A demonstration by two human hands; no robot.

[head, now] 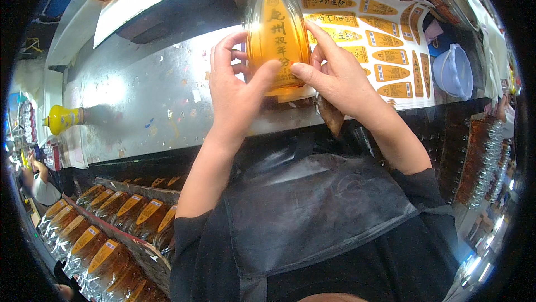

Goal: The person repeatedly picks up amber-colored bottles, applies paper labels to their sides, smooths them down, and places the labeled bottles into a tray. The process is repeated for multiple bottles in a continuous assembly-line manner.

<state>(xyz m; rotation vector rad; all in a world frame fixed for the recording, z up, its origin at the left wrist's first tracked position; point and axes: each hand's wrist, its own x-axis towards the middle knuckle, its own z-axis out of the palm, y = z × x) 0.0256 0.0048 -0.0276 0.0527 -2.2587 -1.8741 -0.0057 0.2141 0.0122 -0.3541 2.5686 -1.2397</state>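
Observation:
A clear glass bottle of amber liquid (300, 38) is between my two hands over the worktable. On its front lies a gold, tapered label (275, 25) with dark writing. My left hand (234, 86) cups the bottle's left side, its slightly blurred thumb across the lower label. From the right, my right hand (345, 78) holds the other side, with the thumb at the label's lower right edge. Beneath my right wrist a brown, pointed piece (331, 113), perhaps wood, juts past the table edge. Sheets of gold labels (391, 57) lie right of the bottle.
The grey metal tabletop (146, 88) carries a yellow bottle (63, 119) at far left. A pale blue bucket (452, 71) stands right. Crates of labelled bottles (102, 256) sit lower left, more bottles (477, 159) at right. A person (44, 186) is at far left.

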